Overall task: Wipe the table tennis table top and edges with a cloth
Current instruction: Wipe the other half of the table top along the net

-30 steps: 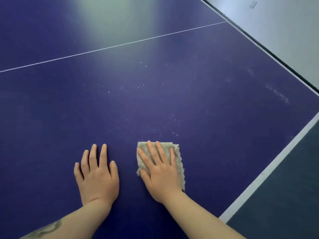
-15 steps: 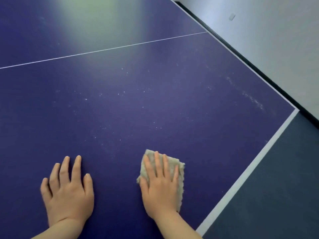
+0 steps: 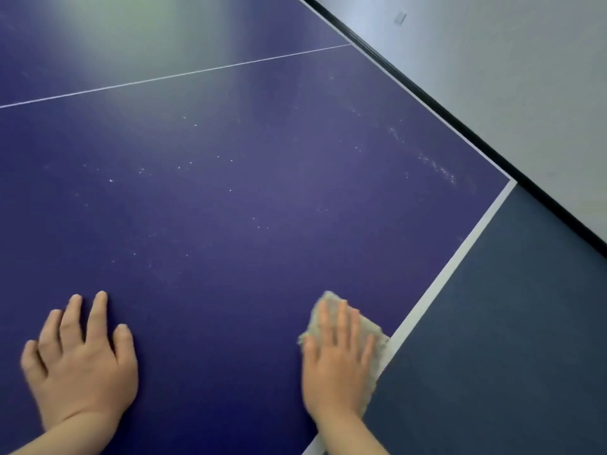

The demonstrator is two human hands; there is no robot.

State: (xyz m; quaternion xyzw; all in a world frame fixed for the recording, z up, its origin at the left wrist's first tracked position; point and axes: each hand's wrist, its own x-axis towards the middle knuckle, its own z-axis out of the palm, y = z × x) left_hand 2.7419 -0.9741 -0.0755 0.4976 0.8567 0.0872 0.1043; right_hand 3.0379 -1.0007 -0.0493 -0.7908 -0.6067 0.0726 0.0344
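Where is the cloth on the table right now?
In the head view the cloth lies flat under the right hand at lower right, its outer edge reaching the white border line of the table.

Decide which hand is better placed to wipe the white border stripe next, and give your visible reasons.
Right. The right hand already presses the cloth flat, and the cloth's corner touches the white border stripe. The left hand lies bare on the table top, farther from that edge.

Most of the cloth (image 3: 368, 326) lies hidden under the blurred right hand (image 3: 338, 362) — both forearms cut off below.
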